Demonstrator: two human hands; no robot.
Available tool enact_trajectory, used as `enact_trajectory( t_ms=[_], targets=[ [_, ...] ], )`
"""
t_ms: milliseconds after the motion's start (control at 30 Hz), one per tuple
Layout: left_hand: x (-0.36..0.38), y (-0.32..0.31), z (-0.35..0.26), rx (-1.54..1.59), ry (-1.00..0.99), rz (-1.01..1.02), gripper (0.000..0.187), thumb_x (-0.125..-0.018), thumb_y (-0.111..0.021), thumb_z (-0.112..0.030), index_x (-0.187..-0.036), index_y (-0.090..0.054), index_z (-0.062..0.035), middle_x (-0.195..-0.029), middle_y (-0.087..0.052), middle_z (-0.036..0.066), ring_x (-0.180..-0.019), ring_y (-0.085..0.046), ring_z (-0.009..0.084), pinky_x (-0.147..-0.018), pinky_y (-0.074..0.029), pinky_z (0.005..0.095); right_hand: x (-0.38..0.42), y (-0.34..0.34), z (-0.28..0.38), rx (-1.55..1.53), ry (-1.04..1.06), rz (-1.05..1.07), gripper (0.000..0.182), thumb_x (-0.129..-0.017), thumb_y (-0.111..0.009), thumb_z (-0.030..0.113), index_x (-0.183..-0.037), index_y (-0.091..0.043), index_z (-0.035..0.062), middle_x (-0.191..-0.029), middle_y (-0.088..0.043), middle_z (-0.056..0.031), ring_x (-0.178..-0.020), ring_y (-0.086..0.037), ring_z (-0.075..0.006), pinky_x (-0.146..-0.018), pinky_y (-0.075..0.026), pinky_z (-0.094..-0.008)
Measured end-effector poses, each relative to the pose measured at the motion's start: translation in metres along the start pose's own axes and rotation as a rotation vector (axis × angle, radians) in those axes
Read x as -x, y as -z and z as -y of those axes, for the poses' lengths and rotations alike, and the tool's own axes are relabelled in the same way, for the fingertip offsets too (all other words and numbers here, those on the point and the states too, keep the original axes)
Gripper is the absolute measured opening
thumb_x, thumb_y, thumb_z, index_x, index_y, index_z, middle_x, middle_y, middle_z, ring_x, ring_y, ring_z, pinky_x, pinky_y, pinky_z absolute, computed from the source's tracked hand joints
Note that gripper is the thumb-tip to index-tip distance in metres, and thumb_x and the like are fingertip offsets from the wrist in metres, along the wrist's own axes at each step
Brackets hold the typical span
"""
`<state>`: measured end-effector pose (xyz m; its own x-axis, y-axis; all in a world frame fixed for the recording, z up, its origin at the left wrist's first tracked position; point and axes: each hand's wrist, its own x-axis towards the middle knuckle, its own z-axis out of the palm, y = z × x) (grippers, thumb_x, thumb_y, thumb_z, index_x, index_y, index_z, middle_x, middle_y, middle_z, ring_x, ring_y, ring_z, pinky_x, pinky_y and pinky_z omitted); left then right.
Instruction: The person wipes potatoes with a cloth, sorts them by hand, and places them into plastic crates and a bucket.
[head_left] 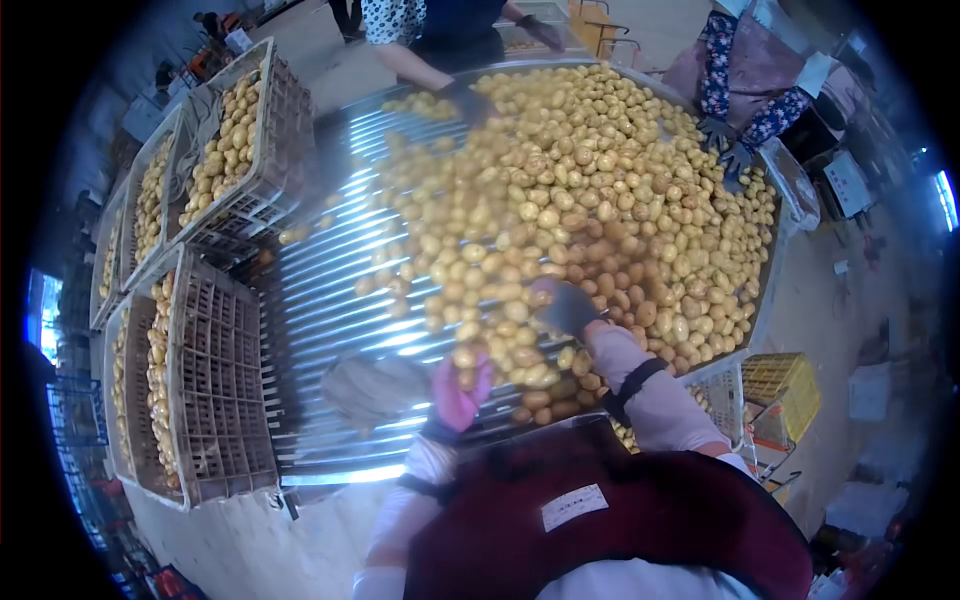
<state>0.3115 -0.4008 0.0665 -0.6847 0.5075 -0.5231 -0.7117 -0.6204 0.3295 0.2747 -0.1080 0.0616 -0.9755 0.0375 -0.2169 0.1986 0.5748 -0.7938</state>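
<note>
Head view, looking down over a roller sorting table [330, 300] of bright metal bars, heaped with small yellow potatoes [580, 200] across its right and far parts.

Left hand [460, 390]: pink glove, forearm in a pale sleeve with dark bands at wrist and lower arm, reaching forward from the near edge. Fingers curled up around the potatoes at the near fringe of the heap, one or two seemingly cupped in the palm (blur makes it hard to say whether the grip is closed, so I cannot tell).

Right hand [566, 306]: dark glove, arm in a light sleeve with a dark strap crossing the forearm, stretched farther out than the left. Palm down, fingers spread flat on the potatoes in the middle of the heap; resting on them, not clamped on any one.

Dark red apron [620, 510] with a white label fills the near foreground.

Left of the table: plastic crates [215, 390] stacked in rows, several holding potatoes, nearest one tilted toward the rollers.

Far side: another person's gloved hand [465, 100] on the potatoes at the far edge. Far right: a second co-worker in patterned sleeves, dark gloved hands [728, 150] at the heap's right rim.

Near right, below the table edge: a yellow crate [785, 385]
</note>
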Motion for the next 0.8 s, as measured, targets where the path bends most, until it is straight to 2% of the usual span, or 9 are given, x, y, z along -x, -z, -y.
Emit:
enact_trajectory(
  t_ms=[167,233,267,300,433,533,633,667,800],
  targets=[
    [-0.01,-0.03,0.016,0.024,0.068,0.107,0.052,-0.104,-0.049,-0.042,-0.141,-0.046,-0.006,-0.129,-0.06,0.012,-0.118,-0.061,0.0278,-0.1,-0.055,0.0422,0.053,-0.003,-0.016,-0.004,0.794,-0.364,0.038,-0.088,-0.07,0.027,-0.12,-0.065,0.0074,-0.131,-0.058,-0.0195,-0.121,-0.055,-0.0387,-0.103,-0.044,-0.0474],
    [-0.018,-0.07,0.043,0.012,0.104,0.123,0.052,-0.105,-0.048,-0.041,-0.142,-0.044,-0.0056,-0.129,-0.059,0.013,-0.119,-0.06,0.0278,-0.101,-0.054,0.0448,0.099,0.028,0.005,0.117,0.666,-0.142,0.049,-0.091,-0.066,0.036,-0.13,-0.062,0.0065,-0.137,-0.055,-0.0193,-0.13,-0.049,-0.0388,-0.109,-0.039,-0.0482],
    [-0.011,-0.078,0.052,-0.639,-0.298,0.423,0.05,-0.105,-0.048,-0.037,-0.141,-0.043,-0.0027,-0.128,-0.059,0.014,-0.116,-0.061,0.0264,-0.1,-0.054,0.0426,0.102,0.001,-0.005,-0.008,0.653,-0.285,0.051,-0.093,-0.065,0.033,-0.134,-0.058,0.0053,-0.14,-0.052,-0.0193,-0.134,-0.045,-0.0377,-0.112,-0.035,-0.048],
    [0.009,-0.151,0.057,-0.361,0.033,0.336,0.036,-0.108,-0.041,-0.043,-0.105,-0.057,-0.0113,-0.116,-0.06,0.01,-0.101,-0.061,0.0223,-0.076,-0.056,0.0309,0.105,-0.027,-0.014,-0.139,0.65,-0.432,0.053,-0.095,-0.065,0.03,-0.139,-0.054,0.0041,-0.144,-0.048,-0.0192,-0.138,-0.042,-0.0366,-0.115,-0.032,-0.0478],
    [-0.019,-0.166,0.121,-0.643,0.029,0.526,0.041,-0.109,-0.039,-0.043,-0.079,-0.043,-0.014,-0.08,-0.05,0.002,-0.081,-0.058,0.0159,-0.059,-0.047,0.0258,0.174,0.004,-0.007,-1.048,0.271,-0.352,0.055,-0.097,-0.064,0.022,-0.146,-0.046,0.0027,-0.143,-0.048,-0.0166,-0.135,-0.045,-0.0313,-0.111,-0.038,-0.044],
    [-0.025,-0.166,0.187,-0.822,0.121,0.714,0.04,-0.109,-0.038,-0.041,-0.08,-0.043,-0.0133,-0.078,-0.048,0.001,-0.079,-0.056,0.0135,-0.058,-0.045,0.0239,0.205,-0.033,-0.076,-1.373,0.54,-0.626,0.053,-0.097,-0.064,0.02,-0.144,-0.046,0.003,-0.132,-0.056,-0.0124,-0.121,-0.057,-0.0257,-0.099,-0.05,-0.0373],
    [-0.017,-0.173,0.26,-0.721,0.578,0.811,0.03,-0.109,-0.038,-0.034,-0.098,-0.051,-0.0089,-0.094,-0.056,0.004,-0.088,-0.058,0.0134,-0.073,-0.048,0.0258,0.299,-0.018,-0.092,-1.488,0.171,-0.876,0.057,-0.09,-0.07,0.022,-0.139,-0.051,0.0,-0.092,-0.066,-0.0063,-0.08,-0.065,-0.0165,-0.07,-0.055,-0.0274],
    [0.003,-0.182,0.281,-0.628,0.874,0.727,0.029,-0.109,-0.038,-0.027,-0.112,-0.057,-0.0054,-0.104,-0.063,0.006,-0.097,-0.061,0.0149,-0.087,-0.051,0.0291,0.325,-0.028,-0.087,-1.197,0.148,-1.21,0.051,-0.092,-0.067,0.023,-0.135,-0.053,-0.0001,-0.101,-0.067,-0.0076,-0.087,-0.065,-0.0166,-0.074,-0.056,-0.0286],
    [0.073,-0.145,0.388,-0.675,0.973,1.008,0.033,-0.109,-0.04,-0.025,-0.131,-0.053,-0.0038,-0.124,-0.06,0.005,-0.117,-0.056,0.0157,-0.102,-0.047,0.0325,0.483,-0.041,-0.08,-1.224,-0.051,-1.521,0.04,-0.104,-0.049,0.035,-0.13,-0.055,0.0064,-0.111,-0.063,-0.0075,-0.093,-0.063,-0.0188,-0.076,-0.057,-0.0306]
  ],
)
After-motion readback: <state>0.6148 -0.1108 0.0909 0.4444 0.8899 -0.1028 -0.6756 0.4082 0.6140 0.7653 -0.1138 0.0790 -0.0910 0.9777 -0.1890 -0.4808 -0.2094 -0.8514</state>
